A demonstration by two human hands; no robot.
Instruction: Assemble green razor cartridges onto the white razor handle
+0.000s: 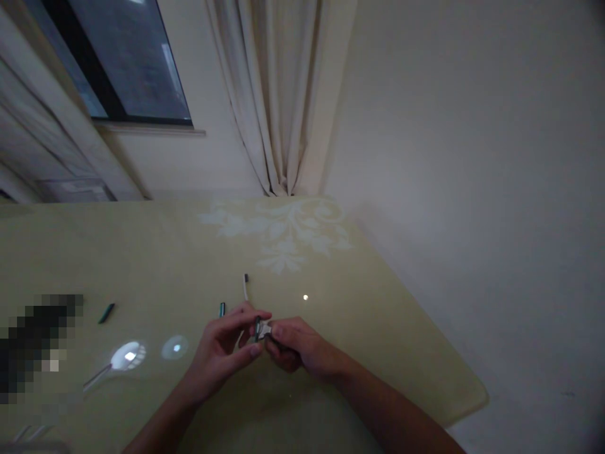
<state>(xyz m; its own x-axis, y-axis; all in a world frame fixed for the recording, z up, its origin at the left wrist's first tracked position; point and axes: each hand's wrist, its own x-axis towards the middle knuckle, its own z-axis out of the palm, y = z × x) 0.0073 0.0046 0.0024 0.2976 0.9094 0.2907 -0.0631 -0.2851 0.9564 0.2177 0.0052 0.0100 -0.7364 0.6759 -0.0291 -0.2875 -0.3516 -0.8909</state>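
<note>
A small, pale grey-white piece with a dark edge sits between the two hands, above the glossy yellowish tabletop. The left hand pinches its dark edge between thumb and forefinger; the right hand grips its pale end, thumb on top, fingers curled underneath. Beyond the piece, slightly left, lies a slender white stick with a dark tip. Left of the piece are a short, dark green bar, near, and another dark, greenish bar, well apart.
</note>
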